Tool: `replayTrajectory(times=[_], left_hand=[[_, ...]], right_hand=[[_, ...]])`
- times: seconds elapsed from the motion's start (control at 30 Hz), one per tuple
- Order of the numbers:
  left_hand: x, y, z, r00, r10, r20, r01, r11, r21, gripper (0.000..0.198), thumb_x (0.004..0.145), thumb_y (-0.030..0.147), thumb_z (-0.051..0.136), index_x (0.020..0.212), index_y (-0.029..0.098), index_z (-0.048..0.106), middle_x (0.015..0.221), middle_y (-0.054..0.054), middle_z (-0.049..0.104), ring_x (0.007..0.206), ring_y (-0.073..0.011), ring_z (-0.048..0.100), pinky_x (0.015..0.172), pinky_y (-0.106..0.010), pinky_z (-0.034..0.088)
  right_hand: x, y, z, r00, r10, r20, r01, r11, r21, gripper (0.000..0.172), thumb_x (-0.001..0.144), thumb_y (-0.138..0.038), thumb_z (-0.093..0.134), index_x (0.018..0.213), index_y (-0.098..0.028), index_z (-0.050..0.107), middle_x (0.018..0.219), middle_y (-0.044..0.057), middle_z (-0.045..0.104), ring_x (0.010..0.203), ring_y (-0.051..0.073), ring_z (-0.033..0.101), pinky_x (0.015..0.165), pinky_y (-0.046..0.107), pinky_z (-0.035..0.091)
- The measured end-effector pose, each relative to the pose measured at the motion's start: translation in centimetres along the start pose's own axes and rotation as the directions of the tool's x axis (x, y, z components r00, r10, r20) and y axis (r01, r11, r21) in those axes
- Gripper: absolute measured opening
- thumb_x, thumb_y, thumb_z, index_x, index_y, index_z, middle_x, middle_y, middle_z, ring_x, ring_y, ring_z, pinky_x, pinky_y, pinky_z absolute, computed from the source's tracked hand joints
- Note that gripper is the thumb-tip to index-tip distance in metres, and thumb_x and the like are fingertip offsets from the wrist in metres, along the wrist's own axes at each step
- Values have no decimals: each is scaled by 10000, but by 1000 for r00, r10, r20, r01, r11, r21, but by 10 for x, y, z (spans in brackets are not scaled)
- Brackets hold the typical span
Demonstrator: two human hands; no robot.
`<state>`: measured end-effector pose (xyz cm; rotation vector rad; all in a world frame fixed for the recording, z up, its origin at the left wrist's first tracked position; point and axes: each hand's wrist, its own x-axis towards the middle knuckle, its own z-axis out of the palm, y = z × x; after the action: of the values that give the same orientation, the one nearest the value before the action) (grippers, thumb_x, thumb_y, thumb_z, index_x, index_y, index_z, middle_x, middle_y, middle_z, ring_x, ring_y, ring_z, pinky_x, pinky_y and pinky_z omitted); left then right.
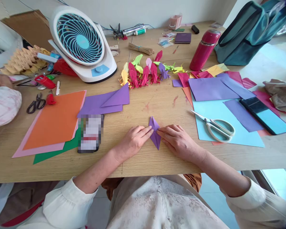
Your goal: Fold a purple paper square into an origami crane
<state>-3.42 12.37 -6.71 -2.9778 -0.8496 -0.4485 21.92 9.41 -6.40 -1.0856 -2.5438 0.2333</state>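
Note:
A small purple origami paper (154, 141), folded into a narrow diamond, lies flat on the wooden table in front of me. My left hand (134, 141) has its fingers pressed together, with the tips on the diamond's left edge near its middle. From the other side, my right hand (181, 143) rests closed fingertips on its right edge. A crease runs down the centre, and the upper tip is split in two. The undersides of both hands are hidden. White-handled scissors (218, 125) lie to the right on a light blue sheet (240, 142).
Left are orange paper (54, 121), purple sheets (97, 103), a phone (90, 133) and black scissors (36, 103). Folded paper figures (144, 73) stand behind, near a fan (82, 41). A red flask (205, 49) and another phone (264, 114) are right. Another person's sleeve (4, 106) shows far left.

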Motion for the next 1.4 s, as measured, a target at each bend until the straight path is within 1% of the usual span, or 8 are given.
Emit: replayTrajectory(times=[0.1, 0.27, 0.43, 0.6, 0.77, 1.03, 1.23, 1.4], left_hand=[[-2, -3, -2, 998, 18, 52, -21, 999, 47, 456, 991, 89, 430, 1436, 140, 514, 1466, -113, 567, 1238, -256, 568, 1006, -436, 508], [-6, -8, -2, 987, 18, 161, -29, 997, 65, 482, 1021, 144, 396, 1501, 172, 434, 1541, -83, 484, 1421, -265, 444, 1130, -478, 384], [-8, -12, -6, 957, -7, 290, -3, 999, 34, 536, 1045, 274, 415, 1563, 188, 307, 1616, -61, 355, 1502, -276, 318, 1199, -547, 263], [-7, -15, -10, 933, -9, 360, 14, 1000, -11, 602, 1034, 332, 441, 1589, 206, 244, 1652, -46, 267, 1542, -282, 215, 1227, -541, 215], [-5, -15, -10, 928, -7, 372, 29, 998, -56, 608, 1031, 340, 437, 1594, 232, 234, 1651, -46, 276, 1549, -272, 197, 1242, -539, 180], [-5, -15, -10, 919, -29, 392, 69, 994, -89, 623, 1041, 447, 386, 1600, 249, 194, 1658, -41, 255, 1555, -283, 169, 1240, -579, 111], [-5, -15, -13, 918, -24, 397, 97, 982, -164, 659, 1037, 544, 276, 1610, 265, 108, 1663, -51, 233, 1563, -284, 132, 1233, -599, 84], [-6, -18, -12, 929, 8, 369, 60, 983, -171, 718, 1011, 613, 241, 1612, 261, 65, 1659, -77, 247, 1559, -298, 146, 1221, -632, 30]], right_hand=[[1, 0, 0, 1000, 2, 6, -2, 1000, 0, 361, 1009, -181, 442, 1315, -138, 629, 1292, 135, 656, 1066, 270, 563, 889, 429, 442], [1, -1, -1, 1000, 8, 17, -8, 1000, 0, 371, 1012, -177, 430, 1329, -149, 621, 1301, 125, 653, 1060, 265, 561, 892, 425, 435], [1, -1, -1, 1000, 8, 17, -8, 1000, 2, 373, 1002, -170, 443, 1329, -160, 621, 1309, 125, 651, 1066, 266, 559, 892, 420, 436], [0, -1, -1, 1000, 11, 22, -11, 1000, -1, 377, 1005, -171, 434, 1337, -148, 612, 1318, 120, 645, 1077, 261, 550, 907, 419, 437], [0, -1, -1, 1000, 12, 23, -12, 1000, -11, 379, 1003, -173, 444, 1344, -140, 605, 1315, 119, 645, 1074, 260, 551, 912, 422, 438], [1, -4, -4, 999, 32, 39, -30, 999, -29, 394, 1020, -204, 425, 1380, -149, 577, 1300, 133, 649, 1082, 268, 566, 917, 431, 446], [0, -29, 0, 988, 149, 52, -144, 986, -81, 456, 1027, -296, 432, 1451, -140, 500, 1382, 152, 596, 1205, 286, 529, 972, 450, 448], [-1, -52, 11, 967, 250, 50, -239, 957, -166, 552, 1018, -395, 445, 1478, -90, 464, 1493, 197, 501, 1335, 339, 442, 1032, 477, 415]])
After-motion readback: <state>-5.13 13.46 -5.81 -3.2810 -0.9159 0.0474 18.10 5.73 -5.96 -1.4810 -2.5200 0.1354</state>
